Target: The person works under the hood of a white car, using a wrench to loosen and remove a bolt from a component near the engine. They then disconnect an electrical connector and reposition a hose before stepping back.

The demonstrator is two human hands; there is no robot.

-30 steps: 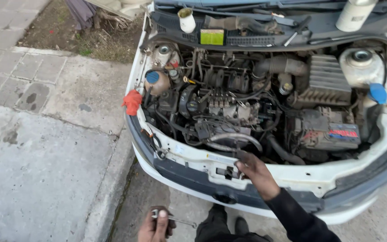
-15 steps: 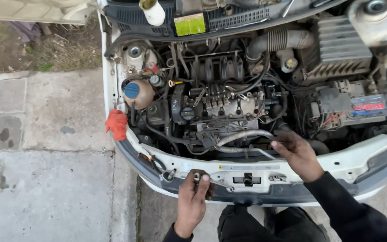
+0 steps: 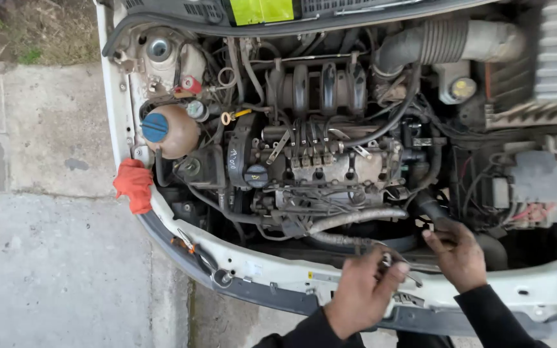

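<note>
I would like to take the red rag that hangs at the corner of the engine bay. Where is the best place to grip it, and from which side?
Probably grip the red rag at its lower, free-hanging folds, coming from the pavement side. It drapes over the white body edge below the coolant tank with the blue cap, so its outer face is open, while hoses crowd the engine side. Both hands are away at the front panel.

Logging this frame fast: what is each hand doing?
Left hand: closed on a small metal tool.
Right hand: curled on a black hose; grip unclear.
</note>
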